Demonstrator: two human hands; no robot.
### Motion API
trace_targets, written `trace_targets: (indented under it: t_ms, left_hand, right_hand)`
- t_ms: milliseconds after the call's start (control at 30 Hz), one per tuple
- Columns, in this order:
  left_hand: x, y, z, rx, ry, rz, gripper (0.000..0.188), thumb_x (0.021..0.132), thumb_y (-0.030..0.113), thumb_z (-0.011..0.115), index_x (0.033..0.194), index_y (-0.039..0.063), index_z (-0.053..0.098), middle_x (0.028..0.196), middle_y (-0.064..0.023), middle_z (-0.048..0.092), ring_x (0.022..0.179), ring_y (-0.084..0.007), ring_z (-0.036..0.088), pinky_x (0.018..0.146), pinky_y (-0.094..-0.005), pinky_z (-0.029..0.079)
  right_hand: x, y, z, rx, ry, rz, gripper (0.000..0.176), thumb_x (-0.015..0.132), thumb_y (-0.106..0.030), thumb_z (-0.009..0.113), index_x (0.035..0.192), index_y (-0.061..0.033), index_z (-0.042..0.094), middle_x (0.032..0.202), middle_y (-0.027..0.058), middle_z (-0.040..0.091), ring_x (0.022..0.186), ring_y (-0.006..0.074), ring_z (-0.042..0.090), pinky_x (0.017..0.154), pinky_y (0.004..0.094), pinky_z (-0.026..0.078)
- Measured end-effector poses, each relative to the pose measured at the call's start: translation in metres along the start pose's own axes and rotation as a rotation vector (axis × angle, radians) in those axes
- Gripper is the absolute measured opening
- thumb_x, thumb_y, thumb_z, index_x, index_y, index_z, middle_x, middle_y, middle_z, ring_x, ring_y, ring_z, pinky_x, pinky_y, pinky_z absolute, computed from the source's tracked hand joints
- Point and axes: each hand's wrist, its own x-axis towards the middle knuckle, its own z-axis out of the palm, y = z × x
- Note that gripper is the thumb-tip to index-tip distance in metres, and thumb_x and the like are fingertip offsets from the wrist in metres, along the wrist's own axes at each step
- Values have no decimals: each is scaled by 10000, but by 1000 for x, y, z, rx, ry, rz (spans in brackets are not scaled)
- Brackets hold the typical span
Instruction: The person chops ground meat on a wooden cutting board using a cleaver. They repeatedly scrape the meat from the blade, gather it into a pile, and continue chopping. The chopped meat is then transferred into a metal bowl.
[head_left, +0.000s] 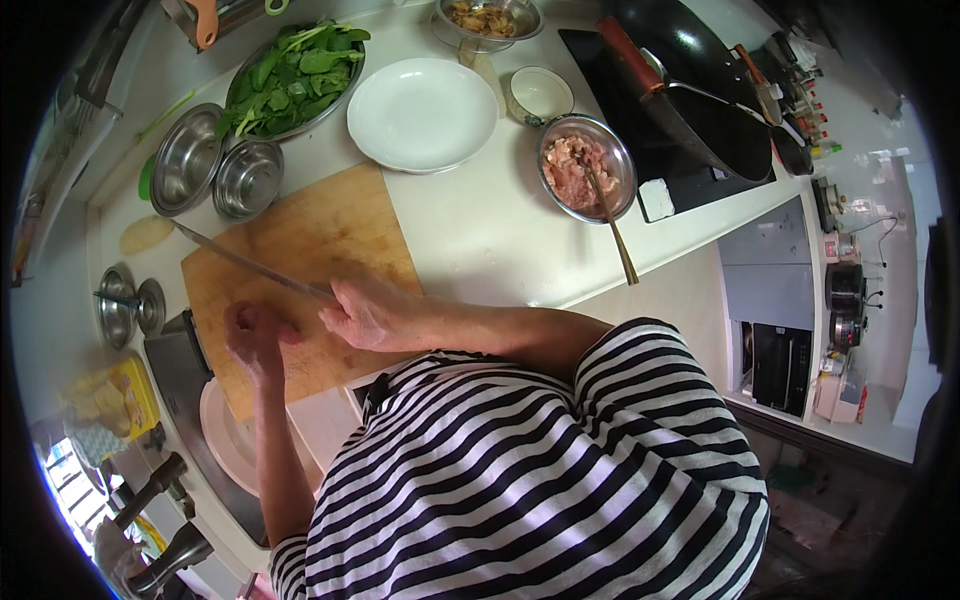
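Note:
My right hand (371, 313) grips the handle of a kitchen knife (247, 262). Its long blade points to the far left, above a wooden cutting board (330, 214). Curled low over the board's left part is my left hand (253, 337), apart from the blade. A small reddish patch shows beside its fingers, and whether the hand holds anything is unclear. Two steel bowls, a wider one (187, 159) and a smaller one (249, 180), stand at the board's far left corner. Beyond the board lies a white plate (424, 114) with nothing on it.
Leafy greens (300, 79) fill a metal bowl at the back. Right of the plate, a steel bowl (630, 161) holds raw meat pieces (574, 169) and a spoon-like utensil (615, 232). A wok (697, 127) rests on the black cooktop (690, 191). The sink (176, 367) adjoins the board.

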Motion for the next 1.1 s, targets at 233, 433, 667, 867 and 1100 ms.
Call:
trace_targets:
  t_ms: [233,433,667,867,1100]
  left_hand:
    - [-21,-37,18,-183,198,252,235,816,129,659,1028,50,597,931,-44,588,871,-166,561,760,-300,461]
    - [-47,-16,-4,488,228,581,349,747,78,721,1052,20,563,1026,-178,597,897,-367,558,789,-439,453]
    - [-58,-17,-4,82,22,281,192,838,38,624,1014,-13,567,1024,-219,585,870,-368,577,716,-407,497]
    - [-56,-24,1,334,148,358,209,833,51,658,996,-52,578,1009,-167,609,765,-257,618,592,-326,501]
    - [-55,-38,-2,385,172,416,288,826,82,671,1055,-73,592,1080,-204,613,771,-305,631,626,-366,517]
  right_hand:
    - [3,-11,0,-110,-49,87,339,852,-282,589,779,46,553,633,209,580,576,303,584,532,411,448]
    - [0,3,5,-97,21,46,312,851,-256,623,786,38,540,609,195,572,533,291,567,497,399,443]
    - [9,-24,22,-130,-57,-47,306,869,-243,593,782,44,531,626,224,584,588,362,616,525,432,467]
    - [28,21,41,-393,-370,-388,241,824,-155,520,793,70,601,687,249,617,593,383,614,567,451,497]
    - [20,-3,38,-360,-205,-451,193,774,-119,532,711,21,648,732,216,649,638,363,636,600,444,510]
